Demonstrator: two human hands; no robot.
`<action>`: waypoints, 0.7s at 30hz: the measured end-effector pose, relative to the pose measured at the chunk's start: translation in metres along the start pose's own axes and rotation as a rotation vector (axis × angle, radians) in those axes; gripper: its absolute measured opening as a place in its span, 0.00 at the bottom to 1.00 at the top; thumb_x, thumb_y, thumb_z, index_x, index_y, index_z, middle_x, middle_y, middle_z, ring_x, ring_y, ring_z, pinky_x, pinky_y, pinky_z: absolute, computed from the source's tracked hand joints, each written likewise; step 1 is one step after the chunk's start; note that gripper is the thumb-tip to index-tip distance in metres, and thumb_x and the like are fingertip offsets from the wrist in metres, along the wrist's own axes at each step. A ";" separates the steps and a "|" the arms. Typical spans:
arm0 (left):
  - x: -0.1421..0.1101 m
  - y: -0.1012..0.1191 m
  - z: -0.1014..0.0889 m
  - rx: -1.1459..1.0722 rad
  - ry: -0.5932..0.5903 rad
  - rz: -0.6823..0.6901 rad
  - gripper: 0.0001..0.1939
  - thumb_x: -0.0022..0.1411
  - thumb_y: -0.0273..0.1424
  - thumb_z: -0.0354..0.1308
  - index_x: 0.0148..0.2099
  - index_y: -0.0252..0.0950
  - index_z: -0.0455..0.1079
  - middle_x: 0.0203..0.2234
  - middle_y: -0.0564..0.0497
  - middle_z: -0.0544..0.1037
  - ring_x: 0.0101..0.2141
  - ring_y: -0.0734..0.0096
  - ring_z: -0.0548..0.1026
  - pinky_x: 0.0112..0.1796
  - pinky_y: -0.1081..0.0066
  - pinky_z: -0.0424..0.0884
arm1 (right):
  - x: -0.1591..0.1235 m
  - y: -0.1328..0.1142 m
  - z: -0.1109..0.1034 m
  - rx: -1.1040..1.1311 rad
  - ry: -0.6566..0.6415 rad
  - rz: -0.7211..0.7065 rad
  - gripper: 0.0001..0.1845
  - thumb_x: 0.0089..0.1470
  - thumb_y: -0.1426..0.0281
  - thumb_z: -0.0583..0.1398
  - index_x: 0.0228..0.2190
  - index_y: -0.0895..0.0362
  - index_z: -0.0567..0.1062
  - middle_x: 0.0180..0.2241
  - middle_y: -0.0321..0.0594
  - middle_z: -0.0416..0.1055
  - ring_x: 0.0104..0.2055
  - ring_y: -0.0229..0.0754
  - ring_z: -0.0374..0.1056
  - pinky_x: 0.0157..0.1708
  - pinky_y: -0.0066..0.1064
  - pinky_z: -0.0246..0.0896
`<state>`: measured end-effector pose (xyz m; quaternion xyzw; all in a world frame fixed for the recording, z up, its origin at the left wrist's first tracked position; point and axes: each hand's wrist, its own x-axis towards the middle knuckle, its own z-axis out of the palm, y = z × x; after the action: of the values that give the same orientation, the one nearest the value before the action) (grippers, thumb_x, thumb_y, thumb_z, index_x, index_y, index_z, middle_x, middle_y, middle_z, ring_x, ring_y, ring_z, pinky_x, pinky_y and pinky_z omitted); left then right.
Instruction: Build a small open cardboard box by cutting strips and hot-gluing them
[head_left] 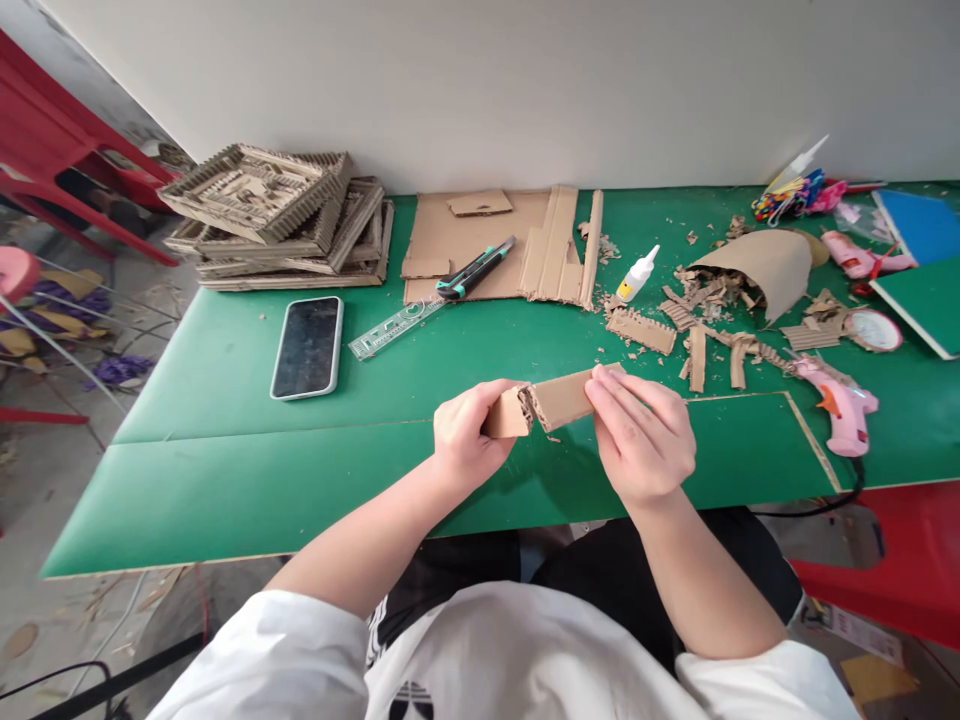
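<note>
Two pieces of cardboard were held above the near part of a green worktop (225,370). The shorter piece (507,414) was gripped in the left hand (474,430), its outer end covered by the closed fingers and its torn end left exposed on the inner side. The longer piece (564,400) was pinched at its far end between the thumb and fingertips of the right hand (646,436), the fingers held close together; the rest of it extended from the fingertips toward the left hand. The ragged ends of both pieces were set facing, between the two hands; whether they touched could not be told.

Beyond the hands were laid: one phone (307,348), screen up, to the left; one clear ruler (394,328); one utility knife (476,270), resting partly on a flat cardboard sheet (472,230); one small glue bottle (637,276), tilted; one serrated cardboard strip (640,331). One pink glue gun (841,408) was placed to the right. Stacked cardboard frames (277,220) were kept at the far left.
</note>
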<state>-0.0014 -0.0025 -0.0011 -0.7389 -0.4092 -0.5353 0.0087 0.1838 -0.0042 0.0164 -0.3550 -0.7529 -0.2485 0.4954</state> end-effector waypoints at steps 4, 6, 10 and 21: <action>-0.001 0.001 0.001 -0.014 0.002 0.004 0.10 0.56 0.23 0.53 0.42 0.36 0.67 0.30 0.52 0.81 0.27 0.76 0.78 0.29 0.81 0.72 | 0.000 -0.003 0.002 0.023 0.015 -0.008 0.18 0.50 0.82 0.62 0.44 0.59 0.75 0.37 0.44 0.80 0.41 0.41 0.76 0.40 0.31 0.72; -0.001 0.001 0.001 -0.018 0.009 0.005 0.10 0.56 0.23 0.54 0.42 0.36 0.67 0.30 0.52 0.81 0.27 0.76 0.79 0.29 0.81 0.72 | 0.000 -0.004 0.002 0.031 0.018 -0.004 0.16 0.51 0.81 0.61 0.42 0.59 0.75 0.36 0.44 0.80 0.41 0.41 0.76 0.41 0.30 0.72; -0.002 0.001 0.001 -0.037 0.010 0.011 0.10 0.56 0.23 0.55 0.42 0.35 0.67 0.31 0.51 0.81 0.29 0.75 0.80 0.30 0.81 0.73 | -0.002 -0.006 0.002 0.061 0.017 -0.017 0.14 0.51 0.82 0.60 0.42 0.63 0.75 0.36 0.48 0.79 0.44 0.43 0.75 0.44 0.32 0.71; -0.002 0.002 0.001 -0.067 0.026 0.076 0.11 0.55 0.20 0.56 0.42 0.32 0.68 0.31 0.47 0.81 0.32 0.72 0.80 0.34 0.79 0.76 | -0.007 -0.010 0.003 0.040 -0.009 -0.031 0.14 0.53 0.81 0.59 0.41 0.58 0.75 0.38 0.43 0.79 0.48 0.42 0.73 0.47 0.32 0.70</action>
<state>0.0005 -0.0048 -0.0024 -0.7467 -0.3624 -0.5577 0.0096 0.1757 -0.0104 0.0086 -0.3344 -0.7653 -0.2396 0.4951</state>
